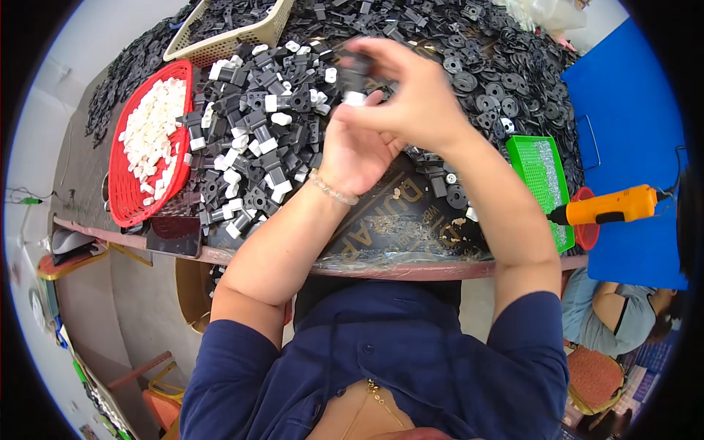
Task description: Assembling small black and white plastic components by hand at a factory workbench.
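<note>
My two hands meet above the far middle of the table, around a black plastic part with a white piece [354,97] at its lower end. My left hand [357,155], palm up with a beaded bracelet at the wrist, grips the part from below; its fingers are partly hidden. From the right, my right hand [424,99] curls its thumb and fingers around the same part, slightly blurred by motion. Beside my left forearm lies a heap of black parts fitted with white pieces [257,132].
At left, a red basket [115,192] holds small white pieces; a beige basket [253,34] stands behind. Black round parts [499,92] spread at far right. A green tray [521,158] of small metal pieces and an orange electric screwdriver [612,205] are right. Another person [623,315] sits beyond.
</note>
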Motion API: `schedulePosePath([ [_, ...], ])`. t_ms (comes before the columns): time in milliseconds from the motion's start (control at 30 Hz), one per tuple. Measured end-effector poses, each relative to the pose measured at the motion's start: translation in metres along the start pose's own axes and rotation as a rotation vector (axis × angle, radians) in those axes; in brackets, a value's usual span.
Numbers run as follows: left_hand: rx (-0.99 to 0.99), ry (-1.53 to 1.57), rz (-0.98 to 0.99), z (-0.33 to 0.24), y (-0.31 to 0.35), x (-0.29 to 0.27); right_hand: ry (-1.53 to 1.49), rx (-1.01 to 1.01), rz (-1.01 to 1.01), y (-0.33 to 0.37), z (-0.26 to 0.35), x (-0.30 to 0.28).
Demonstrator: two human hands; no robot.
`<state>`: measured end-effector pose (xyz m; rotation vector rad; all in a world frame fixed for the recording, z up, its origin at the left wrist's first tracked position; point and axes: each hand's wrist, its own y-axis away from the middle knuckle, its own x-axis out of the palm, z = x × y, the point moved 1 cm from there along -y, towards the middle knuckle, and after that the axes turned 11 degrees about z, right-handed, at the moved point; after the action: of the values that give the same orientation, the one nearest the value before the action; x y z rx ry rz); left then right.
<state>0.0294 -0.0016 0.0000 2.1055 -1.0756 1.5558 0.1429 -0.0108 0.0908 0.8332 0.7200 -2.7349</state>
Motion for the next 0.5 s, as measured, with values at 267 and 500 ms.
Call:
schedulePosePath([
  [267,-0.004,0.103,-0.026,-0.014,-0.002,-0.035,0.082,-0.087,-0.072,-0.138,0.014,0.093],
  [500,0.127,-0.172,-0.327,-0.016,-0.004,-0.013,0.634,0.195,0.206,-0.086,-0.034,0.009],
])
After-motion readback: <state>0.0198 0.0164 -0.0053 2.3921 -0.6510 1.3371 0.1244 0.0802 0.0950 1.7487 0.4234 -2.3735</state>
